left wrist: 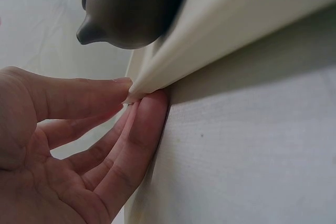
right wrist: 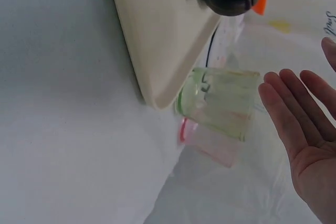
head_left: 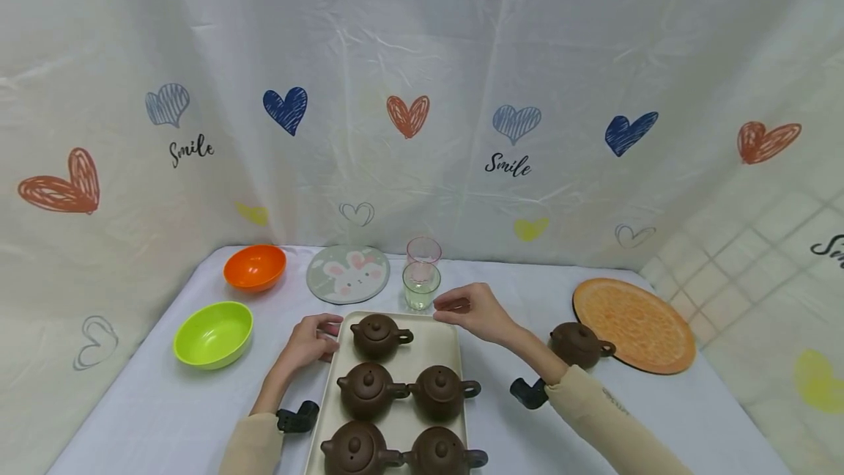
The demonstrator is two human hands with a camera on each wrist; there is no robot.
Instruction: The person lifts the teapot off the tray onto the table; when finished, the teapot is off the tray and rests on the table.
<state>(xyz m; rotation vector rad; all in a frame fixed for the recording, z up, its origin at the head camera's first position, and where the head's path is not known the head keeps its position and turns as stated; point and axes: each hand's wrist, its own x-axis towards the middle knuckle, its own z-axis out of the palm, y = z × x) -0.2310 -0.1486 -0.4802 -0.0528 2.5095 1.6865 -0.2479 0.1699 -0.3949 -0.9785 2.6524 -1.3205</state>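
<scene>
Left hand is sitting at the far-left corner of the beige tray; in the left wrist view the thumb and fingertips are pinching that corner's rim, fingers lying pressed together under the edge, palm facing up. Right hand is hovering just past the tray's far-right corner, wrist raised; in the right wrist view its fingers are straight, close together, palm open toward the green glass, not touching it as far as I can tell. The tray is lying flat on the white table, long axis running away from the person. It is carrying five brown clay teapots: one at the far end, two in the middle row, two in the near row, all lidded and upright. A sixth teapot is standing right of the tray, off it, touching the edge of an orange round mat. The green glass is standing just beyond the tray's far edge, with a pink glass right behind it. A rabbit-print coaster is lying beyond the tray's far-left corner, an orange bowl further left of that, and a green bowl left of the tray.
</scene>
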